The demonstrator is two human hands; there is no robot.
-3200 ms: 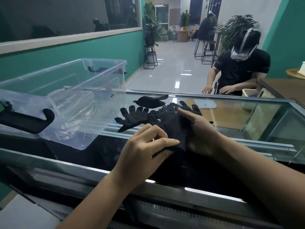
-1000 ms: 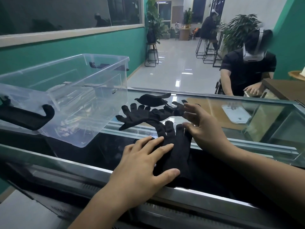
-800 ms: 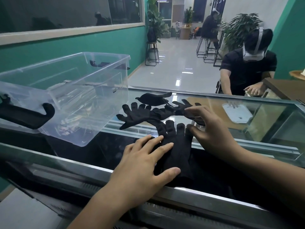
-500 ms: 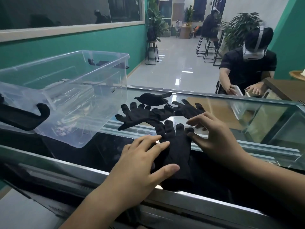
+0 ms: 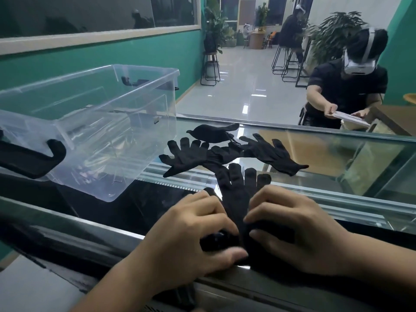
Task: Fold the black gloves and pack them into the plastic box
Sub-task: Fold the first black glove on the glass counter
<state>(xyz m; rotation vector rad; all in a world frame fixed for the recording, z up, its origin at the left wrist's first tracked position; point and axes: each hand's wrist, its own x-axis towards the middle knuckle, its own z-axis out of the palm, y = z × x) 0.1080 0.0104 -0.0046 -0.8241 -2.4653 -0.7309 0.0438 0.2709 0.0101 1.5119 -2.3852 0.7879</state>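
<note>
A black glove (image 5: 238,188) lies flat on the glass counter with its fingers pointing away from me. My left hand (image 5: 191,235) and my right hand (image 5: 290,228) both grip its cuff end near the counter's front edge, thumbs under the fabric. Beyond it lie three more black gloves: one spread to the left (image 5: 186,154), one to the right (image 5: 272,154), and a bunched one (image 5: 211,134) at the back. The clear plastic box (image 5: 117,122) with black handles stands open at the left, apart from both hands.
The glass counter top (image 5: 337,154) has metal rails along its front and back. Another person (image 5: 351,86) wearing a headset sits behind the counter at the right, holding papers. Stools and plants stand farther back.
My right hand came back from the far gloves to the near glove's cuff. My left hand went from lying flat on the glove to curling around its cuff.
</note>
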